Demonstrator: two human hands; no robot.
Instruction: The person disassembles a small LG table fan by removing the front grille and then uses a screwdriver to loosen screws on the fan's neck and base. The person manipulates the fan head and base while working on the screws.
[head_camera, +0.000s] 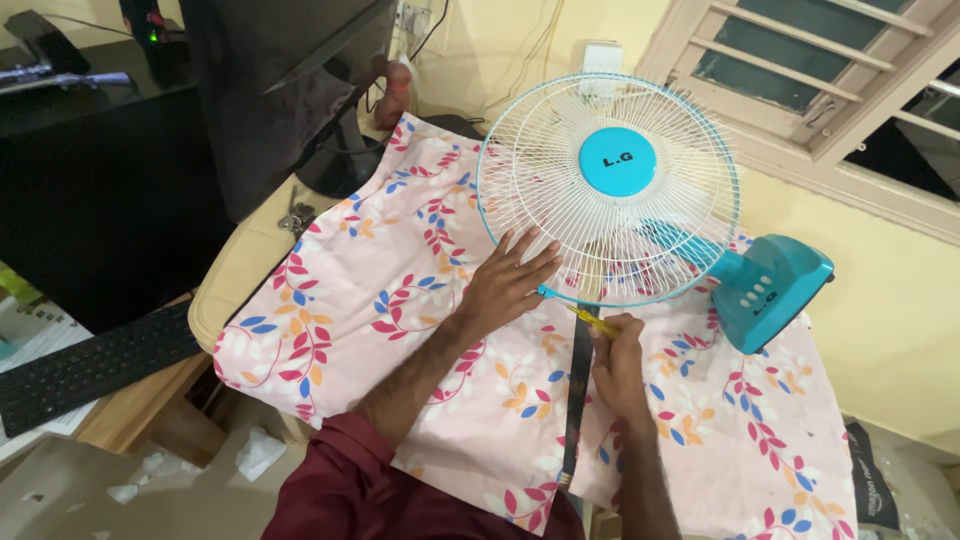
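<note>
The white wire-grilled fan with a teal hub (608, 188) lies on the floral-cloth-covered bench (380, 290), its long axis running toward the right edge, teal base (768, 290) outermost. Left hand (505, 283) spreads flat, fingers released, against the grille rim. Right hand (617, 362) pinches what looks like a yellow-handled screwdriver (594, 319) at the rim.

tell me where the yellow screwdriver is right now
In the head view, the yellow screwdriver is right of centre, held in the right hand at the bottom rim of the fan's white grille, over the floral cloth.

left hand (510, 280) spread flat, right hand (618, 362) pinching
</note>
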